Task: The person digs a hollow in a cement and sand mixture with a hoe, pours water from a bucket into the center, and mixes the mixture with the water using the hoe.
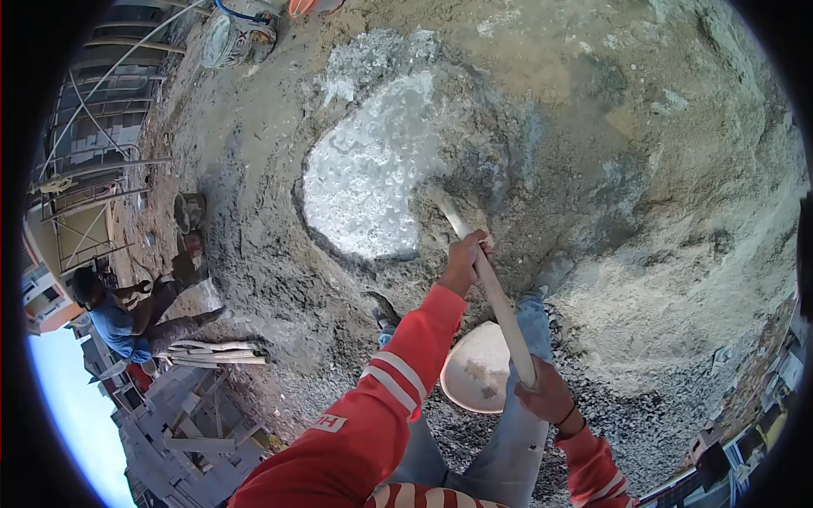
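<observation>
Gritty ground [262, 169] rings frothy pale liquid [368, 169]; hands [464, 256] grip a wooden handle [500, 309].

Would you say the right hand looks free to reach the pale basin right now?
Probably not: the right hand is closed around the long handle, and the pale basin appears to sit lower, on the ground.

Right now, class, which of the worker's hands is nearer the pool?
Left. The left hand grips the handle close to the pool's edge; the right hand holds its near end, farther from the pool.
</observation>
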`<state>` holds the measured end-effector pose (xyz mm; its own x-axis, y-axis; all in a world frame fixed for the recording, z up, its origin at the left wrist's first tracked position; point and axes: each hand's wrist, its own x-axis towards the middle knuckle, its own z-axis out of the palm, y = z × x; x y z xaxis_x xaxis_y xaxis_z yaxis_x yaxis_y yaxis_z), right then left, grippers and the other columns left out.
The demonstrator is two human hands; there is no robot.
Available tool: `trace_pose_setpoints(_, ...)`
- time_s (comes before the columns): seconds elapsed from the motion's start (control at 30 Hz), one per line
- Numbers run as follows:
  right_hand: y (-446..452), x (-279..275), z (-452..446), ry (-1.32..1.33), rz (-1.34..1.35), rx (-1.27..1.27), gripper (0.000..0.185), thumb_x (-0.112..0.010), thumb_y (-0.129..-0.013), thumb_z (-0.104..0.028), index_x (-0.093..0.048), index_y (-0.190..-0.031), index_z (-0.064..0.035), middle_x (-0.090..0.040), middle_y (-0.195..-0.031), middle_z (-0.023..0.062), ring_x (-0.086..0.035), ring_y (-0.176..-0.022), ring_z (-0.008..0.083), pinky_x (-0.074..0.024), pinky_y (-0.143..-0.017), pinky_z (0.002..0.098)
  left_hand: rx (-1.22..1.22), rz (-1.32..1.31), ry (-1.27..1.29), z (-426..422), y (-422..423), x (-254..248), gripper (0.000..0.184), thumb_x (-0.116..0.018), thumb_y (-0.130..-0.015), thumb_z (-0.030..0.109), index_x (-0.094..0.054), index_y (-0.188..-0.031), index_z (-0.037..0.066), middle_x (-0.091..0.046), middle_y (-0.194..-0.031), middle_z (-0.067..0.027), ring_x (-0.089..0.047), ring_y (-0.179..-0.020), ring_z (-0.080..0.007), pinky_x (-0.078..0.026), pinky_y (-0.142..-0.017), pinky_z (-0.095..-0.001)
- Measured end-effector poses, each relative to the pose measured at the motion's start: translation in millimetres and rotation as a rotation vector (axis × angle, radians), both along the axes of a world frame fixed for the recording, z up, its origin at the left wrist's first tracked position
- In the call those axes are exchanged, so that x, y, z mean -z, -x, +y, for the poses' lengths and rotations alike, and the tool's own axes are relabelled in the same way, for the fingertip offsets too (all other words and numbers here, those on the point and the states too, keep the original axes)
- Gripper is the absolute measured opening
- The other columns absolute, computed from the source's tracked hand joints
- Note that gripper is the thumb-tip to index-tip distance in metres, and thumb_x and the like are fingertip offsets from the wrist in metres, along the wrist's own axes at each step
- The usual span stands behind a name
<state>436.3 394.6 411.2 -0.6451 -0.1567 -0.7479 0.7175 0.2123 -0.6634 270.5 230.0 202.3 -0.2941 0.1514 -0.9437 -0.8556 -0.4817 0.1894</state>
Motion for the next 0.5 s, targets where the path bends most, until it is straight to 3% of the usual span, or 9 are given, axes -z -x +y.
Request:
trace_pose_setpoints(0.03, -4.3, 2.5, 28.1, -0.106, 0.243, -0.176, 0.029, -0.063, -0.074, -0.013, -0.054, -0.098, -0.0002, -0.062, -0.071, 0.0158, -0.064, -0.067, 0.0309, -0.0509, -0.061, 0.0390, -0.090, 0.090, 0.050, 6.6, 5.6, 7.7, 0.014, -0.060, -0.083, 0.017, -0.052, -0.081, 0.006, -0.048, -0.065, -0.0047, -0.052, -0.056, -0.0201, -0.049, -0.054, -0.0368)
trace_pose_setpoints(0.1, -11.5, 68.0, 93.7, -0.197, 0.118, -0.354, 0.037, -0.067, -0.070, -0.016, -0.053, -0.103, -0.0047, -0.064, -0.081, 0.0183, -0.063, -0.077, 0.0382, -0.0510, -0.067, 0.0438, -0.168, 0.103, 0.014, 28.7, 10.2, 18.1, 0.012, -0.059, -0.084, 0.017, -0.053, -0.083, 0.007, -0.048, -0.066, -0.0046, -0.051, -0.057, -0.0198, -0.049, -0.056, -0.0365)
trace_pose_setpoints(0.17, 15.1, 113.3, 134.2, -0.442, 0.148, -0.650, 0.037, -0.069, -0.070, -0.017, -0.052, -0.102, -0.0078, -0.065, -0.083, 0.0176, -0.063, -0.077, 0.0386, -0.0509, -0.068, 0.0467, -0.248, 0.139, -0.030, 52.6, 18.3, 18.0, 0.009, -0.057, -0.085, 0.016, -0.054, -0.085, 0.007, -0.048, -0.067, -0.0045, -0.050, -0.057, -0.0195, -0.048, -0.057, -0.0362)
trace_pose_setpoints(0.23, 35.2, 149.6, 154.4, -0.681, 0.237, -0.675, 0.034, -0.068, -0.069, -0.013, -0.051, -0.098, -0.0095, -0.064, -0.082, 0.0160, -0.063, -0.077, 0.0379, -0.0499, -0.068, 0.0487, -0.450, 0.173, 0.053, 63.4, 21.4, 13.3, 0.006, -0.055, -0.086, 0.012, -0.054, -0.087, 0.006, -0.048, -0.068, -0.0045, -0.050, -0.061, -0.0194, -0.048, -0.061, -0.0366)
trace_pose_setpoints(0.3, 55.4, 167.9, 166.3, -0.736, 0.421, -0.614, 0.029, -0.066, -0.070, -0.009, -0.050, -0.094, -0.0094, -0.064, -0.079, 0.0147, -0.062, -0.076, 0.0369, -0.0487, -0.067, 0.0487, -0.564, 0.205, 0.047, 62.0, 17.8, -3.4, 0.006, -0.055, -0.087, 0.011, -0.054, -0.086, 0.005, -0.049, -0.068, -0.0043, -0.050, -0.063, -0.0194, -0.048, -0.063, -0.0367)
trace_pose_setpoints(0.37, 73.4, 157.6, 163.8, -0.693, 0.534, -0.666, 0.030, -0.066, -0.070, -0.008, -0.050, -0.094, -0.0093, -0.064, -0.078, 0.0137, -0.062, -0.075, 0.0367, -0.0475, -0.065, 0.0484, -0.618, 0.330, 0.024, 49.6, 14.9, -39.9, 0.007, -0.055, -0.088, 0.011, -0.053, -0.085, 0.004, -0.048, -0.068, -0.0039, -0.050, -0.065, -0.0194, -0.048, -0.063, -0.0371)
trace_pose_setpoints(0.5, 65.7, 104.7, 138.1, -0.573, 0.465, -0.904, 0.032, -0.070, -0.069, -0.014, -0.050, -0.094, -0.0103, -0.064, -0.073, 0.0157, -0.063, -0.070, 0.0384, -0.0477, -0.063, 0.0483, -0.755, 0.276, 0.098, 9.7, -15.5, -87.3, 0.007, -0.058, -0.087, 0.010, -0.053, -0.085, 0.004, -0.048, -0.068, -0.0027, -0.049, -0.059, -0.0169, -0.048, -0.059, -0.0342)
